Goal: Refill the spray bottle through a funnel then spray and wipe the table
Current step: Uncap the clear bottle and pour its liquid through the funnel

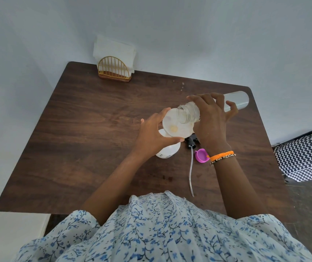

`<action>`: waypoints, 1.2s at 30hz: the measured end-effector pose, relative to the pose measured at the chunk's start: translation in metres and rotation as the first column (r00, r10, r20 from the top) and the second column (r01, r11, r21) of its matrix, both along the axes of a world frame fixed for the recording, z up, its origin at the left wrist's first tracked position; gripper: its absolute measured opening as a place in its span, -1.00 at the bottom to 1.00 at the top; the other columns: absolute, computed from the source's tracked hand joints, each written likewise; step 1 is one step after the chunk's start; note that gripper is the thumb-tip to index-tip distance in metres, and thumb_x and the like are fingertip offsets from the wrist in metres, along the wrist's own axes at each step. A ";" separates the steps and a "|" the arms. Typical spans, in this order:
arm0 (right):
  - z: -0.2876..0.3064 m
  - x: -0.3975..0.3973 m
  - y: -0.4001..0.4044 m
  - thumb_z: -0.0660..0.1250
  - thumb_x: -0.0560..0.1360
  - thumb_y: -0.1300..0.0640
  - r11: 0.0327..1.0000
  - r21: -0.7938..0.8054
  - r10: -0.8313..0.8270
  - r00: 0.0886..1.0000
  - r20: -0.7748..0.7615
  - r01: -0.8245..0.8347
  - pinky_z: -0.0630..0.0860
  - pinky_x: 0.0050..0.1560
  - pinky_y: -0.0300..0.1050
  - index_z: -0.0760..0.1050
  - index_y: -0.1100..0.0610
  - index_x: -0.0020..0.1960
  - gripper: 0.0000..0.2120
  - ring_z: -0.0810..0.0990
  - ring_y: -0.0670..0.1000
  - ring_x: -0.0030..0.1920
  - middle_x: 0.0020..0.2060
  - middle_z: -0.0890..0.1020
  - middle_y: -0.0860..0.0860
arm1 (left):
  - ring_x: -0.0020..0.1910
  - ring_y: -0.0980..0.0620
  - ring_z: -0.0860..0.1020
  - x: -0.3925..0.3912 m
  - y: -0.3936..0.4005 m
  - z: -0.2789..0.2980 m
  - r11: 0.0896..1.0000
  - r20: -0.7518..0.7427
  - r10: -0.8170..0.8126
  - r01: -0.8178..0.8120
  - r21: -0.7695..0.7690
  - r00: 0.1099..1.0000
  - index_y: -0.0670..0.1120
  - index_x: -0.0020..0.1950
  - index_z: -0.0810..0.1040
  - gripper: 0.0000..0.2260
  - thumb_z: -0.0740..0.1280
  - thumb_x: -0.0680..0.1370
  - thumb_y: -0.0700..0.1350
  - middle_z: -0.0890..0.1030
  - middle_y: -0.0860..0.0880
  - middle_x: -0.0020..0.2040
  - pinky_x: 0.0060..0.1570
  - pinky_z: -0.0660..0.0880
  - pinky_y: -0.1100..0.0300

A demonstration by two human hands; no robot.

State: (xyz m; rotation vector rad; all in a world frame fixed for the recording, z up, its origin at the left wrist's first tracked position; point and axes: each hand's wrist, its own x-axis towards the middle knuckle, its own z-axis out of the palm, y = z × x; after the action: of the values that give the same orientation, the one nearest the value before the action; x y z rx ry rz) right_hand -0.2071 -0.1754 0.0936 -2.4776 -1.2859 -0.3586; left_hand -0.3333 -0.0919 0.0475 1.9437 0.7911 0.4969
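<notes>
A clear refill bottle is held tipped by the right hand, whose fingers are curled round its neck, so that its open mouth lies over a white funnel. The funnel's rim is pinched by the left hand between thumb and curled fingers, above a white spray bottle standing on the wooden counter. Just beside it, the black sprayer head with its dip tube and a purple cap are laid on the counter. A gold napkin holder is seen at the far edge
</notes>
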 end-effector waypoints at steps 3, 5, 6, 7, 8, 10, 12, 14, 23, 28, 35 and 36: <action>0.001 -0.001 0.000 0.35 0.22 0.41 1.000 -0.007 -0.001 1.000 -0.010 0.001 -0.07 0.22 -0.01 0.50 0.00 0.20 -0.40 0.35 0.11 0.30 0.14 0.56 -0.02 | 0.28 0.01 0.44 0.000 0.000 0.001 1.000 0.005 0.002 -0.002 -0.002 1.000 0.08 0.41 0.31 -0.20 0.49 0.23 0.20 0.49 0.00 0.31 0.36 0.21 -0.27; 0.001 -0.001 0.000 0.35 0.21 0.43 1.000 0.000 -0.002 1.000 -0.007 0.002 -0.06 0.22 0.00 0.50 0.01 0.19 -0.39 0.35 0.11 0.30 0.13 0.57 -0.02 | 0.27 0.02 0.45 0.000 0.000 0.000 1.000 0.013 0.002 -0.002 -0.002 1.000 0.07 0.41 0.31 -0.21 0.49 0.23 0.19 0.50 0.00 0.30 0.35 0.22 -0.28; 0.001 -0.001 0.000 0.35 0.21 0.43 1.000 0.000 -0.004 1.000 -0.005 0.004 -0.06 0.22 0.00 0.50 0.00 0.19 -0.39 0.35 0.11 0.30 0.13 0.57 -0.02 | 0.26 0.02 0.45 0.000 0.000 0.000 1.000 0.016 0.001 -0.001 -0.004 1.000 0.08 0.41 0.31 -0.20 0.48 0.22 0.21 0.50 0.01 0.30 0.35 0.23 -0.28; 0.001 -0.001 0.001 0.36 0.21 0.43 1.000 -0.004 -0.004 1.000 -0.004 0.004 -0.06 0.22 -0.01 0.50 0.00 0.19 -0.39 0.35 0.11 0.30 0.13 0.56 -0.02 | 0.26 0.03 0.45 0.000 0.000 0.000 1.000 0.018 0.001 -0.001 -0.007 1.000 0.08 0.41 0.31 -0.19 0.47 0.21 0.22 0.50 0.01 0.29 0.35 0.23 -0.28; 0.001 -0.001 0.000 0.36 0.22 0.42 1.000 -0.007 -0.002 1.000 -0.004 0.002 -0.07 0.22 -0.01 0.50 0.00 0.20 -0.39 0.34 0.11 0.30 0.14 0.56 -0.02 | 0.27 0.03 0.44 0.000 0.000 0.000 1.000 0.016 0.001 -0.001 -0.009 1.000 0.08 0.41 0.31 -0.19 0.46 0.20 0.23 0.50 0.01 0.30 0.35 0.23 -0.27; 0.001 -0.001 0.000 0.36 0.23 0.41 1.000 -0.008 0.000 1.000 -0.003 0.000 -0.07 0.22 -0.02 0.50 0.00 0.20 -0.40 0.35 0.11 0.30 0.14 0.56 -0.03 | 0.28 0.03 0.44 0.000 0.000 0.000 1.000 0.013 0.000 0.000 -0.012 1.000 0.08 0.41 0.31 -0.19 0.45 0.20 0.23 0.49 0.01 0.31 0.36 0.22 -0.27; 0.001 -0.001 0.000 0.34 0.22 0.43 1.000 -0.003 -0.002 1.000 -0.003 0.002 -0.07 0.22 -0.01 0.50 0.00 0.20 -0.39 0.35 0.11 0.30 0.13 0.56 -0.03 | 0.28 0.03 0.44 0.000 0.000 0.001 1.000 0.013 0.000 0.000 -0.010 1.000 0.07 0.41 0.31 -0.19 0.47 0.21 0.21 0.49 0.01 0.31 0.36 0.21 -0.27; 0.001 -0.002 0.000 0.33 0.20 0.44 1.000 -0.007 -0.004 1.000 -0.001 0.004 -0.07 0.22 -0.01 0.50 0.00 0.20 -0.37 0.35 0.10 0.30 0.13 0.56 -0.03 | 0.27 0.02 0.44 0.000 0.000 0.001 1.000 0.012 -0.001 0.001 -0.007 1.000 0.07 0.41 0.31 -0.21 0.49 0.23 0.18 0.49 0.00 0.31 0.36 0.20 -0.28; 0.001 -0.002 0.000 0.32 0.19 0.44 1.000 -0.006 -0.009 1.000 0.014 0.009 -0.06 0.21 0.01 0.50 0.00 0.19 -0.37 0.36 0.11 0.29 0.11 0.57 -0.04 | 0.25 0.03 0.45 -0.001 0.000 0.000 1.000 0.019 -0.004 0.004 -0.001 1.000 0.08 0.41 0.32 -0.19 0.45 0.20 0.23 0.50 0.01 0.29 0.35 0.23 -0.28; 0.000 -0.001 0.001 0.30 0.17 0.46 1.000 0.003 -0.012 1.000 0.013 0.012 -0.05 0.21 0.03 0.51 -0.01 0.17 -0.35 0.36 0.11 0.28 0.10 0.58 -0.04 | 0.25 0.03 0.45 -0.001 0.000 0.001 1.000 0.019 -0.004 0.003 0.009 1.000 0.06 0.40 0.33 -0.22 0.52 0.24 0.15 0.51 0.00 0.28 0.37 0.17 -0.28; -0.001 -0.001 0.001 0.33 0.16 0.47 1.000 0.007 -0.009 1.000 0.012 0.009 -0.04 0.22 0.04 0.51 0.00 0.17 -0.35 0.36 0.11 0.28 0.10 0.58 -0.03 | 0.26 0.02 0.44 -0.002 -0.001 0.003 1.000 0.017 0.002 -0.002 0.002 1.000 0.06 0.40 0.33 -0.22 0.53 0.24 0.15 0.50 0.00 0.29 0.38 0.15 -0.28; -0.001 -0.001 0.001 0.33 0.17 0.47 1.000 0.007 -0.008 1.000 0.009 0.008 -0.03 0.22 0.05 0.51 0.00 0.17 -0.35 0.36 0.12 0.28 0.10 0.58 -0.03 | 0.26 0.02 0.45 -0.002 -0.001 0.003 1.000 0.022 0.000 0.000 -0.001 1.000 0.06 0.40 0.33 -0.21 0.50 0.23 0.17 0.51 0.00 0.28 0.38 0.16 -0.29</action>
State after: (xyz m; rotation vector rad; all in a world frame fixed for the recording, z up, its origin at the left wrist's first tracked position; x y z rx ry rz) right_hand -0.2080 -0.1747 0.0927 -2.4782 -1.2768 -0.3762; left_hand -0.3353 -0.0928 0.0507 1.9344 0.7777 0.5168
